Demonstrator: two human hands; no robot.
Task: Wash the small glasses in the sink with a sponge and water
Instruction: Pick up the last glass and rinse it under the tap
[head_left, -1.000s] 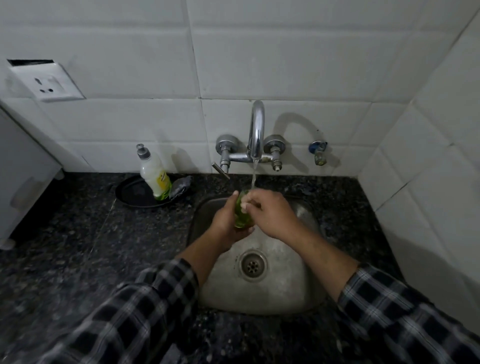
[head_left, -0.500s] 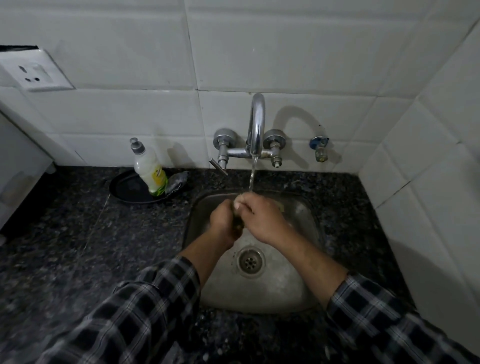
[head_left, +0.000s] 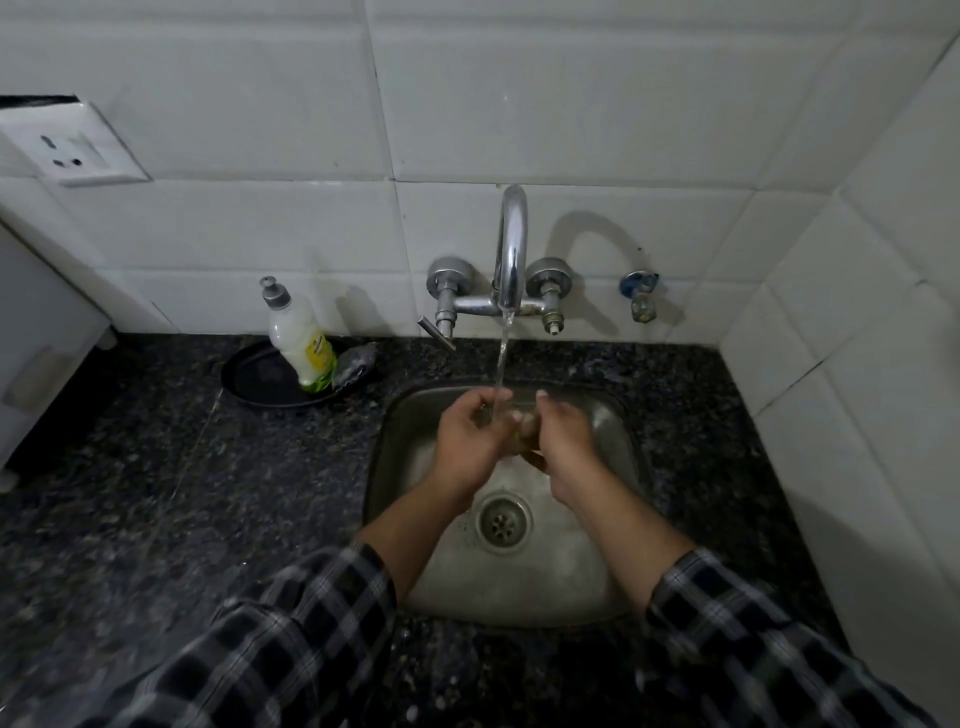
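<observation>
Both of my hands are over the steel sink (head_left: 613, 582), under the water running from the tap (head_left: 511, 249). A small clear glass (head_left: 515, 415) sits between them, mostly hidden by my fingers. My left hand (head_left: 465, 441) curls round its left side, and the stream lands by its fingertips. My right hand (head_left: 566, 447) grips the glass from the right, thumb up. No sponge shows in either hand.
A dish-soap bottle (head_left: 301, 338) stands on a black plate (head_left: 254, 379) on the dark granite counter (head_left: 182, 493), left of the sink, with a grey scrubber (head_left: 356, 361) beside it. The drain (head_left: 503, 521) lies below my hands. A wall socket (head_left: 78, 150) is at the upper left.
A second ago a green thing showed in my left hand; it is out of sight now. My hands have opened a little apart, and the stream falls between them.
</observation>
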